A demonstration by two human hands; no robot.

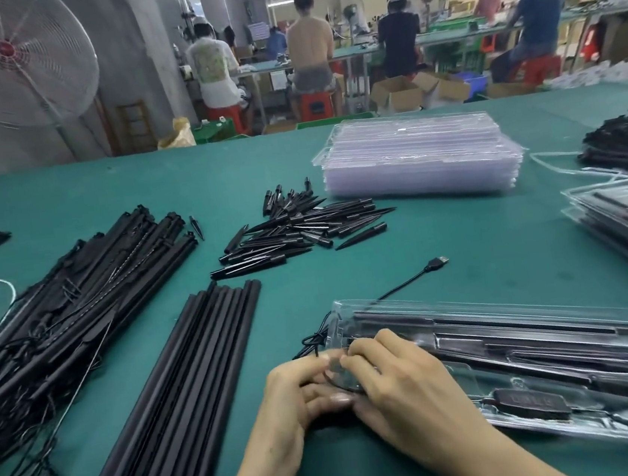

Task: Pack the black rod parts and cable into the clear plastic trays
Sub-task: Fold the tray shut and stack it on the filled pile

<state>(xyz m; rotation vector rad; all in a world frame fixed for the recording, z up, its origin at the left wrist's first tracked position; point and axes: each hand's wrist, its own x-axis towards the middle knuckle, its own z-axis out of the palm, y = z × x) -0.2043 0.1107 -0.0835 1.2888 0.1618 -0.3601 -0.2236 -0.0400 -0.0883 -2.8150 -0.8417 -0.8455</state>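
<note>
While clear plastic tray (522,366) lies on green table (463,260), already loaded with black rod parts (484,336), its near-left end is pinched by left hand (302,391) and right hand (395,381), fingers curled together; cable (400,286) trails out toward USB plug (437,263).

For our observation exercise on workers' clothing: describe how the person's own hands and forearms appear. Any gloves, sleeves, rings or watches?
Both the left hand and the right hand are bare: no gloves, rings or watch show. The forearms are uncovered to the frame's bottom edge, with no sleeve in view.
</note>
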